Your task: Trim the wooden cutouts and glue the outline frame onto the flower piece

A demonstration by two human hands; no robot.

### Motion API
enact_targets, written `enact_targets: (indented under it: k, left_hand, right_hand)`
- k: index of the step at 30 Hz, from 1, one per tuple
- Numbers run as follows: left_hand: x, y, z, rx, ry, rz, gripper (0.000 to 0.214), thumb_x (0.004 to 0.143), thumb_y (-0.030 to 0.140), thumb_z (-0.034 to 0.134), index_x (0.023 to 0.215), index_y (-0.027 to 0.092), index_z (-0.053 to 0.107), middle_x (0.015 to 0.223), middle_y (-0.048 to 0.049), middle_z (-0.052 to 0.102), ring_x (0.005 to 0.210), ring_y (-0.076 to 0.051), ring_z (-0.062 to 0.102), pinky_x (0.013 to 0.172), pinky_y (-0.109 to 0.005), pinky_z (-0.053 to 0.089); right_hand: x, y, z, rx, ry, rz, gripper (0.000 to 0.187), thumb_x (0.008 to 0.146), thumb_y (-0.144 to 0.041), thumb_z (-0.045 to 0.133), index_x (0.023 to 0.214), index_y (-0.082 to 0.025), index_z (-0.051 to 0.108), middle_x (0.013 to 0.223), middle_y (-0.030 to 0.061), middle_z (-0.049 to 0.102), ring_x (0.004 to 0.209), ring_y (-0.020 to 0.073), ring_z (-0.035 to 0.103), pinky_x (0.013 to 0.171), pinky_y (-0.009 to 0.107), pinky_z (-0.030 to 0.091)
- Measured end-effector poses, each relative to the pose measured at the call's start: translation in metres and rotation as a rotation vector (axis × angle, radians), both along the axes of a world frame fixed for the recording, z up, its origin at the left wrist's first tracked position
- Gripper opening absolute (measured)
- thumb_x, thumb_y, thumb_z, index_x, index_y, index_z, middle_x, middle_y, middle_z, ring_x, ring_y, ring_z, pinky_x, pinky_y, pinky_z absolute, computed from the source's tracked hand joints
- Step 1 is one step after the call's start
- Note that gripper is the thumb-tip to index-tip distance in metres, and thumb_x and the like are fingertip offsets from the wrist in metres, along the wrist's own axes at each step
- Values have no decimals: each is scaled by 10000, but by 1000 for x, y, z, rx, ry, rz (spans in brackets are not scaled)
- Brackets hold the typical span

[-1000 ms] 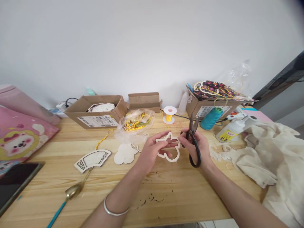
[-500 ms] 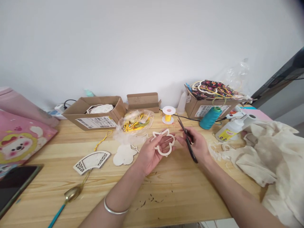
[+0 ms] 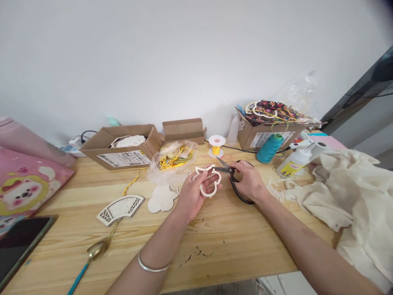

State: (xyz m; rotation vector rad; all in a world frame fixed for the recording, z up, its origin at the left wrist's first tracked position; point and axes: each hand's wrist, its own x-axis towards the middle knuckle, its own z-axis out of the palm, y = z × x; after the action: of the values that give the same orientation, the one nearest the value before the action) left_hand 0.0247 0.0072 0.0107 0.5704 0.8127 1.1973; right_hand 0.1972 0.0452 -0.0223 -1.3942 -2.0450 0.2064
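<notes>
Bright, diffuse light leaves only soft, faint shadows

A plain, pale wall [image 3: 190, 61] rises behind a light wooden surface [image 3: 239, 250], its grain showing under soft, even light and dark flecks scattered near its front edge. At right, a dark bar [image 3: 360, 88] slants across a grey area; white panels [image 3: 284, 284] show below.

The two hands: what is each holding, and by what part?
The left hand holds the pale cutout frame by its left side; the right hand holds the scissors by their black handles.
</notes>
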Motion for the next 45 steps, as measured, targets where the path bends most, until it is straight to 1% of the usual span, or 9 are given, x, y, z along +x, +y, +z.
enact_targets:
  k: [4,8,11,12,16,20,26,30,45]
  left_hand:
    - [0,0,-1,13,44,10,204,748,216,589,917,101,598,883,-112,648,877,-206,609,716,-340,522]
    - [4,-6,2,-19,70,32,199,749,214,584,918,112,602,956,-114,637,888,-204,604,698,-331,521]
    - [7,-11,6,-11,60,7,225,732,252,604,918,127,610,990,-110,632,915,-225,599,689,-338,521]
    - [8,-12,7,-4,47,6,230,724,259,611,915,131,611,992,-107,634,924,-232,597,690,-344,520]
    - [10,-11,8,-4,-10,74,220,700,222,623,906,144,611,976,-85,647,939,-238,596,730,-363,510]
    - [10,-8,7,6,-59,111,136,707,190,599,832,140,615,966,-72,650,958,-249,590,756,-378,502]
    - [14,-9,6,44,-55,111,77,719,185,584,783,144,603,981,-67,648,1007,-255,568,779,-376,492]
    - [14,-9,4,62,-63,105,101,742,188,566,824,143,605,1004,-78,644,1050,-258,542,797,-378,486]
    - [17,-6,-2,-20,-156,151,106,743,150,570,848,138,586,998,-86,651,1013,-242,570,838,-396,472]
  right_hand:
    - [-3,-3,0,-36,-40,-70,304,614,-195,543,904,-183,632,713,38,546,665,175,526,586,272,420]
    - [1,-2,1,-78,-82,-168,301,616,-200,547,901,-200,641,761,58,599,708,202,556,609,292,424]
    - [5,0,1,-103,-48,-288,272,644,-222,535,894,-218,643,803,65,629,714,213,568,615,309,428]
    - [5,-1,1,-99,-21,-289,275,648,-225,535,904,-223,637,809,60,629,709,209,567,611,306,430]
    - [-8,-10,4,-57,80,-114,293,641,-196,527,921,-218,609,757,28,579,669,165,536,603,269,430]
    - [-17,-18,11,-14,19,-43,251,633,-207,551,879,-198,597,735,34,528,688,169,513,587,264,410]
    - [-14,-19,14,30,-50,-37,234,643,-234,559,868,-182,591,751,53,514,723,191,499,618,288,400]
    - [-14,-19,14,34,-32,-41,235,648,-237,556,874,-181,589,751,50,511,721,185,496,602,278,395]
    - [-16,-18,8,-38,-21,-63,258,634,-189,524,882,-177,595,738,37,512,690,169,499,598,263,394]
